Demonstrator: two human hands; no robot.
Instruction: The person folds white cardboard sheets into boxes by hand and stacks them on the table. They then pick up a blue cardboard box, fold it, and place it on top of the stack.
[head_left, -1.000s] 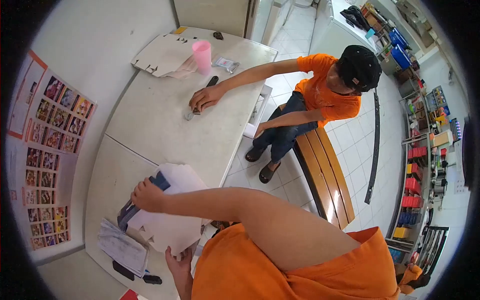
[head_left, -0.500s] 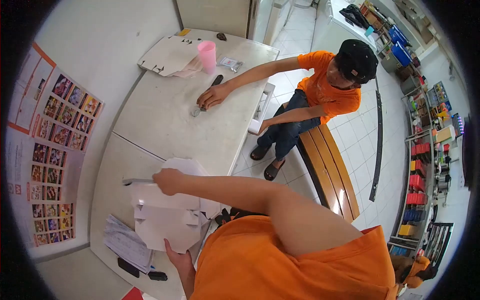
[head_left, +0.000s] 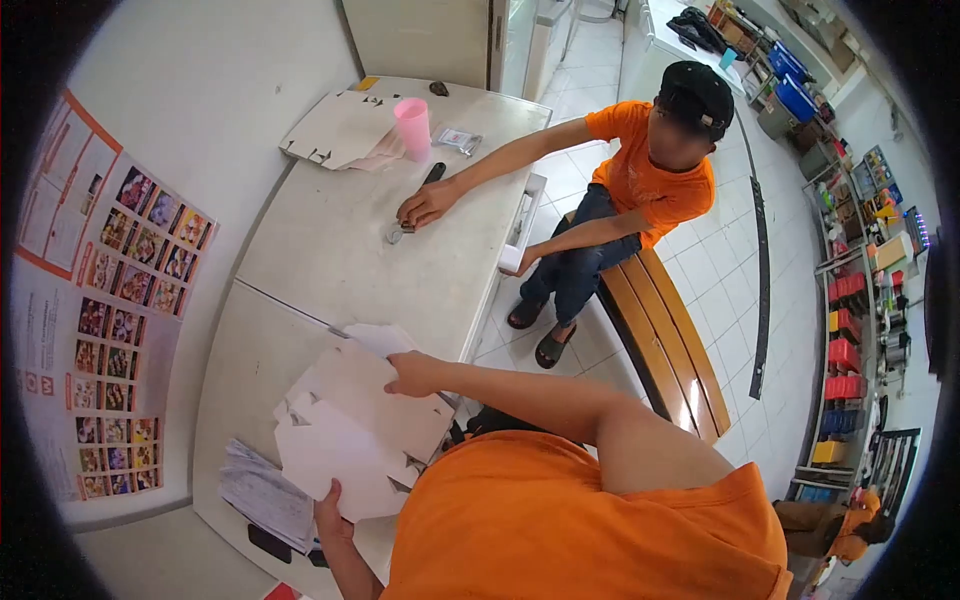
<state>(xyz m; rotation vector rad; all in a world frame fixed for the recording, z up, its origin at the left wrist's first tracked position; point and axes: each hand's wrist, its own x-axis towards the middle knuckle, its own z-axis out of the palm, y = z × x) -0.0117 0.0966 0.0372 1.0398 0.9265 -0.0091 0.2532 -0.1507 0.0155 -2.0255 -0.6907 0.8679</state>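
White flat cardboard (head_left: 350, 430), cut with slots and small flaps like an unfolded box, is tilted over the table in front of me. My left hand (head_left: 332, 515) grips its lower edge, thumb on top and most fingers hidden underneath. At the upper right edge, my right hand (head_left: 412, 373) is closed on the same cardboard. Another white sheet (head_left: 385, 338) shows partly behind it, close to my right hand.
Handwritten papers (head_left: 262, 495) and a dark phone (head_left: 269, 543) lie by the cardboard. Across the table (head_left: 310, 240), a seated co-worker's hand (head_left: 428, 203) rests on a dark-handled tool. Beyond stand a pink cup (head_left: 412, 128), a silver packet (head_left: 458, 140) and more flat cardboard (head_left: 335, 125).
The cardboard has turned and tilted between my hands. My right hand has moved right from its far edge, and my left hand has stayed at the lower edge.
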